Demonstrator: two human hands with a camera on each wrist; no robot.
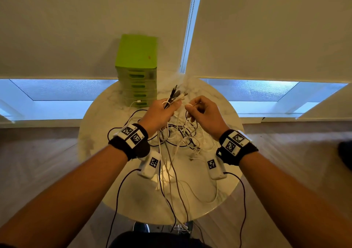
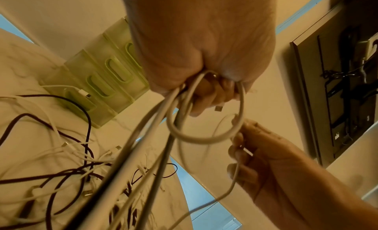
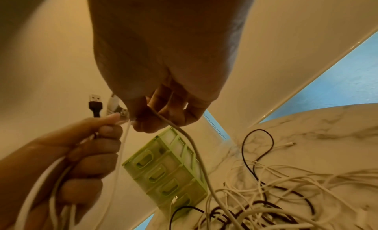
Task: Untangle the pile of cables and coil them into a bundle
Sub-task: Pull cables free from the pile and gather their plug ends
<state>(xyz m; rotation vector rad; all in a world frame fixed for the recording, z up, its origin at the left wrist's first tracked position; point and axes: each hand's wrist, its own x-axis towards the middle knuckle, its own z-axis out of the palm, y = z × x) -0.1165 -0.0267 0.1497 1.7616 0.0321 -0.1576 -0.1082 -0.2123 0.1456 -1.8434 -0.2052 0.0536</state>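
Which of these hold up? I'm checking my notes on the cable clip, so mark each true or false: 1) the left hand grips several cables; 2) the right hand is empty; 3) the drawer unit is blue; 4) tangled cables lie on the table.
1. True: the left hand grips several cables, plug ends sticking out past its fingers.
2. False: the right hand pinches a thin white cable.
3. False: the drawer unit is green.
4. True: a tangle of black and white cables lies on the round marble table.
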